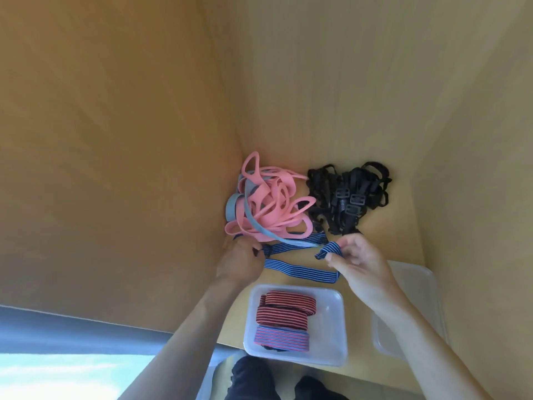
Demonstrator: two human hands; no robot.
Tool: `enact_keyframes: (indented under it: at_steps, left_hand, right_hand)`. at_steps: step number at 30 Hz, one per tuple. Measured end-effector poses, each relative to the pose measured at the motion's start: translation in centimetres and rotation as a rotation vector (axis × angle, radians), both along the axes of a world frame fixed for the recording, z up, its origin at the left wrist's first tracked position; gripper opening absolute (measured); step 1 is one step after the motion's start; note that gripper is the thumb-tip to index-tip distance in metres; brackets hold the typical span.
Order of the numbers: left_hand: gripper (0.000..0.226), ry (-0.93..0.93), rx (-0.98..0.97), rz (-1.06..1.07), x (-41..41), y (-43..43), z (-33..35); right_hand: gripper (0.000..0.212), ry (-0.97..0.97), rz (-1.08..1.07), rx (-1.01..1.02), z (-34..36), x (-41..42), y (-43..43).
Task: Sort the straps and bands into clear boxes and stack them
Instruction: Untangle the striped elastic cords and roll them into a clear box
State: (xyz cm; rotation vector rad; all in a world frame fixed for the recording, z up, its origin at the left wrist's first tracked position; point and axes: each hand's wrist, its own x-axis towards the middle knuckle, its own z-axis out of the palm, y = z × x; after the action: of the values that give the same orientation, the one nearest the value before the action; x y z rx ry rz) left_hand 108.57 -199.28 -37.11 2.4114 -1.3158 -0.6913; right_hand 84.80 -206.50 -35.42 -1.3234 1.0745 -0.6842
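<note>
Both hands are busy with one blue striped strap (300,271), a little below the middle of the frame. The left hand (239,258) has its fingers curled round one end of the strap, tight against the wooden panel (115,140) that fills the left side of the frame. The right hand (357,261) pinches a folded bit of the other end between thumb and fingertips. Between the two hands the strap runs in a couple of slack lines over the wooden surface (389,235).

Just above the hands, tucked into the corner, lies a tangled heap of pink bands (271,203) with a grey-blue band (253,223) threaded through it. The upper run of the blue strap passes under the lower edge of this heap. Right of the pink heap, and touching it, is a pile of black straps (349,194) with plastic buckles.

Below the hands, at the near edge of the surface, sits a clear box (337,327). It holds two rolled red striped straps (285,306) and, nearer the bottom of the frame, a rolled blue-and-red strap (281,337). A second clear box (415,307) stands just right of it, partly behind the right forearm, and I can't tell whether anything is in it.
</note>
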Motion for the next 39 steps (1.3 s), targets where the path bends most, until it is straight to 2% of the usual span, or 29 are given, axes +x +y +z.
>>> enact_keyframes:
  at_steps: [2,6,10,13,16,19,23,27,31,33,36,39]
  left_hand:
    - [0.012,-0.114,0.047,-0.051,-0.1,-0.8,-0.6]
    - [0.039,-0.229,0.103,-0.064,-0.3,-1.2,-2.3]
    - [0.034,-0.268,0.054,-0.079,0.0,-1.9,-2.8]
    - [0.025,-0.154,-0.044,-0.052,0.6,-2.3,-2.2]
    - [0.029,-0.101,-0.086,-0.007,0.8,-2.7,-1.5]
    - [0.028,-0.072,-0.231,0.058,0.9,-2.5,-0.2]
    - [0.020,0.104,-0.350,0.194,1.1,-2.3,2.6]
    - [0.021,0.236,-0.516,0.259,1.5,-2.8,6.1]
    - [0.022,0.410,-0.537,0.333,1.6,-3.1,9.3]
    - [0.020,0.505,-0.501,0.316,1.6,-3.2,10.6]
    - [0.014,0.525,-0.491,0.308,1.5,-3.4,12.3]
    - [0.011,0.446,-0.557,0.268,1.5,-3.9,14.3]
  right_hand:
    - [0.018,-0.085,-0.043,0.046,0.4,-0.6,0.0]
    - [0.026,-0.328,-0.163,0.219,1.3,-1.4,0.1]
    - [0.028,-0.481,-0.206,0.276,2.4,-1.9,0.2]
    - [0.024,-0.540,-0.221,0.238,3.6,-2.5,0.1]
    - [0.024,-0.580,-0.218,0.222,4.8,-3.2,-0.5]
    - [0.023,-0.602,-0.208,0.207,5.4,-3.9,-1.3]
    - [0.021,-0.626,-0.157,0.139,6.3,-4.1,-1.9]
    - [0.026,-0.697,-0.074,0.073,8.1,-4.2,-2.4]
    - [0.013,-0.768,-0.027,0.045,10.5,-3.9,-2.6]
    - [0.009,-0.741,-0.032,0.033,11.8,-3.5,-2.5]
    - [0.018,-0.648,-0.074,-0.019,13.1,-2.8,-2.5]
    - [0.017,-0.643,-0.092,-0.058,14.1,-2.3,-2.5]
